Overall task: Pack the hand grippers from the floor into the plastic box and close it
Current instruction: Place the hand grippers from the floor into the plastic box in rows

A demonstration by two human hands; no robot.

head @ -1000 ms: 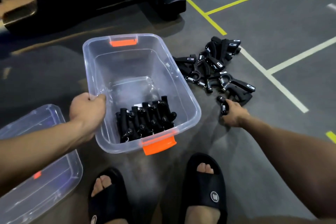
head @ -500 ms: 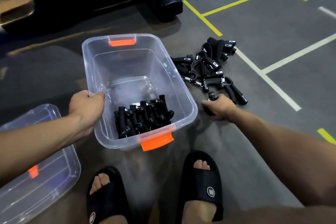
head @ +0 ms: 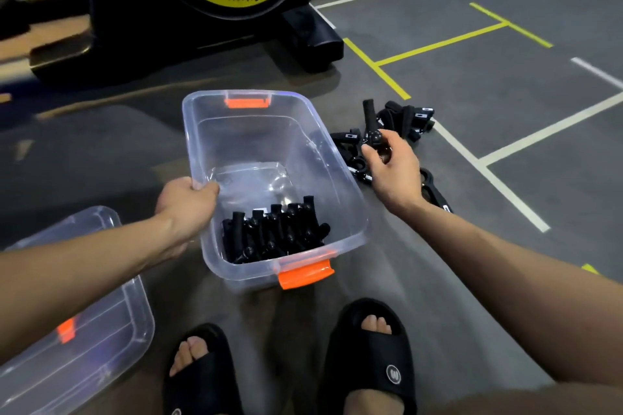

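A clear plastic box (head: pixel 340 175) with orange latches stands open on the floor in front of me. Several black hand grippers (head: pixel 274 234) lie in a row at its near end. My left hand (head: pixel 187 204) grips the box's left rim. My right hand (head: pixel 392 167) is raised beside the box's right wall, holding one black hand gripper (head: pixel 371 126) upright by its lower end. A pile of black hand grippers (head: pixel 409 120) lies on the floor just beyond and to the right of that hand.
The box's clear lid (head: pixel 72 317) lies on the floor at the lower left. A black exercise machine (head: pixel 209 0) with a yellow ring stands behind the box. My feet in black slides (head: pixel 376 357) are below the box. Painted lines cross the grey floor (head: pixel 499 54).
My right hand has lifted a hand gripper off the floor and moved up and left toward the box's right side. My left hand stays on the rim.
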